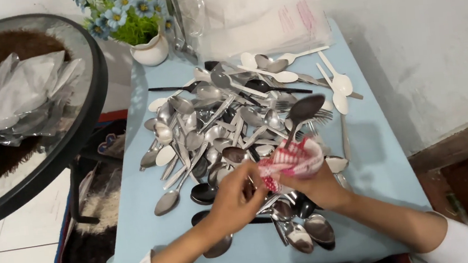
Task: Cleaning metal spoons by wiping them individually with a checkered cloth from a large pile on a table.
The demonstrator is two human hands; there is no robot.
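At the near edge of the table (pixel 141 237), the left hand (pixel 234 197) and the right hand (pixel 313 184) meet over the front of a big heap of cutlery (pixel 228 126). The right hand's fingers are clamped on a small clear pouch with red-and-white print (pixel 291 160), and a dark grey spoon (pixel 303 110) stands up out of the pouch, bowl uppermost. The left hand's fingers are pinched together at the pouch's lower corner, touching it.

The step in hand looks like bagging: one spoon sits in the pouch while the hands work at the pouch's end. The next move likely calls for a steady hold on the pouch so the spoon does not slip out, and for care over the loose steel spoons lying just under both wrists.

Beyond the heap, white plastic spoons (pixel 338 84) lie toward the far right edge. At the far edge rests a flat stack of clear bags with pink print (pixel 270 28), beside a white pot of blue flowers (pixel 140 20) at the far left corner. Off to the left, a round glass table (pixel 86 114) carries filled clear packets (pixel 24 94).
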